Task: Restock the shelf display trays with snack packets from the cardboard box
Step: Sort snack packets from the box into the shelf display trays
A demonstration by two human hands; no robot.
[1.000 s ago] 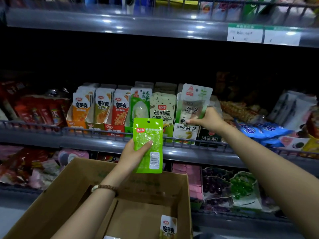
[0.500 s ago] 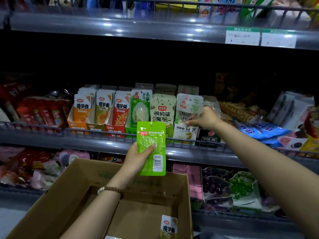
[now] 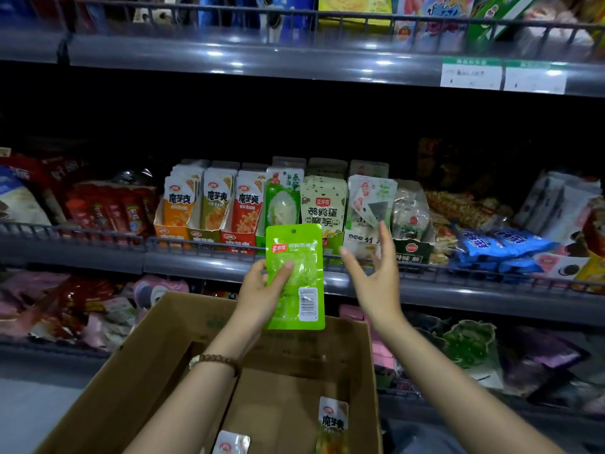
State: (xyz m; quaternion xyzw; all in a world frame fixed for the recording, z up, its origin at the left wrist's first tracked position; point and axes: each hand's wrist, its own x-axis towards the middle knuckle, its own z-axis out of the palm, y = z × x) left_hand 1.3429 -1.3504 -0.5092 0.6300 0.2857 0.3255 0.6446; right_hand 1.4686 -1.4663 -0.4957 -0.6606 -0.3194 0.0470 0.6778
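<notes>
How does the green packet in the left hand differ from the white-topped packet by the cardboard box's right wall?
Colour: the green packet is mostly bright green, barcode showing; the white-topped packet is white above, yellow-green below. State: the left hand holds the green packet upright above the cardboard box; the white-topped packet sits inside it, untouched. Both are flat pouches, not yet in a tray.

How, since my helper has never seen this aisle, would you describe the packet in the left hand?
Start at the open cardboard box below the grey shelf. Above its far edge, the left hand holds one flat packet upright. It is bright green with a white barcode patch, unlike the white-topped packets in the trays behind.
</notes>
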